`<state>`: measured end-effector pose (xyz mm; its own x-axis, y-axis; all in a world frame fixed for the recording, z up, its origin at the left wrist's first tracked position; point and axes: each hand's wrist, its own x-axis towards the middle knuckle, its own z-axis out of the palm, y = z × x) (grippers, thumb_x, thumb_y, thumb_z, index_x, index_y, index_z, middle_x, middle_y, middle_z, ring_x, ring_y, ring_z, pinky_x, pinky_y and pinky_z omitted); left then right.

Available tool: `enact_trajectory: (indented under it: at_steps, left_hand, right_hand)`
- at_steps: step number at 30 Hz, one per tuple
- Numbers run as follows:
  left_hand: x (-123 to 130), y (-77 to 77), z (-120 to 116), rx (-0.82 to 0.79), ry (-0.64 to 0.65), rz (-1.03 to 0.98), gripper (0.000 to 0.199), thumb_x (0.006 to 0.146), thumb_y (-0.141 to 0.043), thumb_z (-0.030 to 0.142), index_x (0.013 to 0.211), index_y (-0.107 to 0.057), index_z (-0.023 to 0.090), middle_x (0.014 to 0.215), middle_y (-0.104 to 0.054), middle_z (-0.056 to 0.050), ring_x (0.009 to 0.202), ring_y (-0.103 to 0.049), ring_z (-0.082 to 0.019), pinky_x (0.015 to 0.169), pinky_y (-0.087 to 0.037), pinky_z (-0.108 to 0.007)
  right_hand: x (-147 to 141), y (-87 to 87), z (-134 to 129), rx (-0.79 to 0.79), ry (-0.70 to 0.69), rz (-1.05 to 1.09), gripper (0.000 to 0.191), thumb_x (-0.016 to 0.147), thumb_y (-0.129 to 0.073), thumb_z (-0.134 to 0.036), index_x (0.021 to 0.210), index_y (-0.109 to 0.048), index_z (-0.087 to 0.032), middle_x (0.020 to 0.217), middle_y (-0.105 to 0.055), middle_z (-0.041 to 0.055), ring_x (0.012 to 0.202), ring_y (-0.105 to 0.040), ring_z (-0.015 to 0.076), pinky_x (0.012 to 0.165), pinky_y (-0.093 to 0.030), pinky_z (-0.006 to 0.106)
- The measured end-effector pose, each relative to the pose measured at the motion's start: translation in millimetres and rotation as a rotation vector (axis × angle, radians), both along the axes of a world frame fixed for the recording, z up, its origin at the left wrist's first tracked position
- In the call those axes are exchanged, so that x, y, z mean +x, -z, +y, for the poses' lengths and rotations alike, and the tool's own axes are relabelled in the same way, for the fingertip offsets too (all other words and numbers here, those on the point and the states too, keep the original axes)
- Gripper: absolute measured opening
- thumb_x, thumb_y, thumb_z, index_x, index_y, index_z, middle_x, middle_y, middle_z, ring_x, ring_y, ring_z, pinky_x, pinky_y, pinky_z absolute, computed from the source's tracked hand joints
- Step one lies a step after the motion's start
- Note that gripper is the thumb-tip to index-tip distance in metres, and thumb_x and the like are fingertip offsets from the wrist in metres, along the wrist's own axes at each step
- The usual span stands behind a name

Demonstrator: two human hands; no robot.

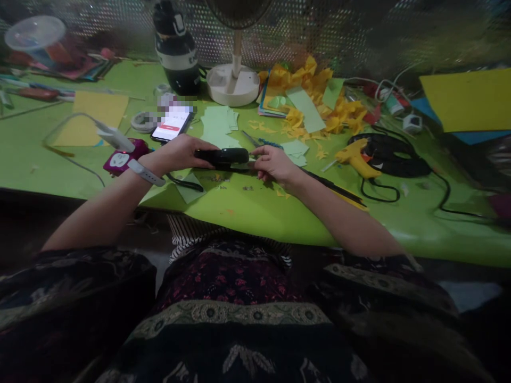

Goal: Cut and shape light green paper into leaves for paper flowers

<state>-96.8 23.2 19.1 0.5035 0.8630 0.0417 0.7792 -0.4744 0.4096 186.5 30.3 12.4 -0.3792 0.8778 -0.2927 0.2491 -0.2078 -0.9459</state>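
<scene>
My left hand (187,151) is wrapped round a black stapler (229,156), holding it level just above the green table. At the stapler's right end, my right hand (272,164) has its fingers closed in a pinch. Whatever lies between those fingers is too small and dark to name. Beneath the stapler small greyish bits (247,188) are scattered on the tabletop. Scissors (261,141) lie just behind my right hand. A pale green paper piece (189,189) sits under a black strap near my left wrist.
Behind my left hand are a lit phone (172,123), a tape roll (144,122) and a purple power adapter (124,158). A black bottle (178,58) and white fan base (233,85) stand at the back. Right: orange paper scraps (307,80), a yellow glue gun (357,158) with trailing cord.
</scene>
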Motion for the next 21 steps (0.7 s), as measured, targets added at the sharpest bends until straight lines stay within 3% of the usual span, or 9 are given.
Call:
enact_trajectory:
  at_steps: [10,13,15,18,21]
  left_hand:
    - [2.7,-1.1,-3.7,0.070,0.065,0.058,0.053,0.085,-0.065,0.047,0.133,-0.064,0.024,0.115,-0.074,-0.009,0.098,-0.067,-0.024,0.082,-0.050,-0.033]
    - [10.3,-2.6,-17.5,0.302,0.005,0.144,0.071,0.085,-0.066,0.050,0.145,-0.049,0.016,0.126,-0.066,-0.016,0.112,-0.061,-0.031,0.090,-0.048,-0.040]
    - [17.9,-3.1,-31.3,0.523,-0.102,0.193,0.067,0.090,-0.060,0.051,0.142,-0.050,0.010,0.126,-0.063,-0.020,0.116,-0.057,-0.034,0.093,-0.046,-0.046]
    - [31.2,-0.9,-49.0,0.609,0.036,0.247,0.033,0.098,-0.049,0.042,0.114,-0.069,0.020,0.095,-0.071,-0.010,0.090,-0.062,-0.024,0.080,-0.048,-0.040]
    - [43.8,4.1,-54.6,0.565,0.198,0.319,0.034,0.102,-0.042,0.035,0.116,-0.070,0.022,0.080,-0.069,-0.006,0.079,-0.063,-0.020,0.071,-0.047,-0.035]
  right_hand:
    - [0.1,-2.7,-3.5,0.012,-0.006,-0.013,0.026,0.083,-0.073,-0.003,0.101,-0.058,-0.014,0.062,-0.060,-0.0016,0.046,-0.054,0.0078,0.037,-0.041,0.017]
    - [0.3,-3.5,-4.1,0.010,-0.015,-0.019,0.026,0.083,-0.073,-0.003,0.101,-0.058,-0.014,0.063,-0.061,-0.0006,0.046,-0.054,0.0076,0.037,-0.041,0.016]
    - [0.7,-1.7,-3.1,0.011,-0.022,-0.017,0.027,0.083,-0.073,-0.005,0.103,-0.058,-0.014,0.064,-0.062,0.0001,0.046,-0.054,0.0079,0.037,-0.042,0.017]
    - [1.9,4.0,0.2,0.019,-0.032,-0.001,0.032,0.082,-0.076,-0.008,0.107,-0.058,-0.015,0.065,-0.063,-0.0004,0.047,-0.055,0.0084,0.037,-0.042,0.017]
    - [2.8,8.4,2.9,0.027,-0.043,0.010,0.034,0.081,-0.078,-0.012,0.108,-0.058,-0.015,0.063,-0.063,-0.0018,0.048,-0.055,0.0081,0.037,-0.043,0.017]
